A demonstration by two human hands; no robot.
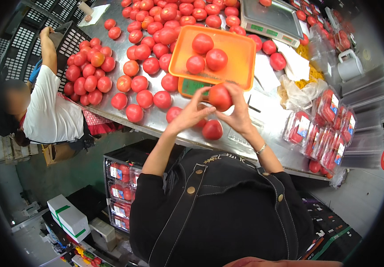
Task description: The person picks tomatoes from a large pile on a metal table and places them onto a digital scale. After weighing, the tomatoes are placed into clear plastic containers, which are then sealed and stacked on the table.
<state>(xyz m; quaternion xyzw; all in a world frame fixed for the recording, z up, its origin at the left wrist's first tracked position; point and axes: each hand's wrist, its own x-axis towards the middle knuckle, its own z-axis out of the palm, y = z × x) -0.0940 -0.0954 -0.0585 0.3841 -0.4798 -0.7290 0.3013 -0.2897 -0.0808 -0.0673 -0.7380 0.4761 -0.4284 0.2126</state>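
A large red tomato [220, 97] is held between my left hand [195, 111] and my right hand [237, 108], just in front of an orange tray [240, 71]. Three tomatoes lie in the tray, which rests on an orange scale with a green display [192, 87]. Below my hands, another tomato [212, 129] sits near the edge of the steel table [148, 125]. Many loose tomatoes [151, 65] are spread to the left of the tray and beyond it. My fingers hide part of the scale's front.
A co-worker [55, 110] stands at the left, one arm reaching to black crates [71, 40]. A second scale [270, 16] is at the back. Clear packs of tomatoes [312, 137] are stacked at the right, by a plastic bag [299, 93] and yellow rubber bands [304, 78]. Stacked packs [120, 192] stand below the table.
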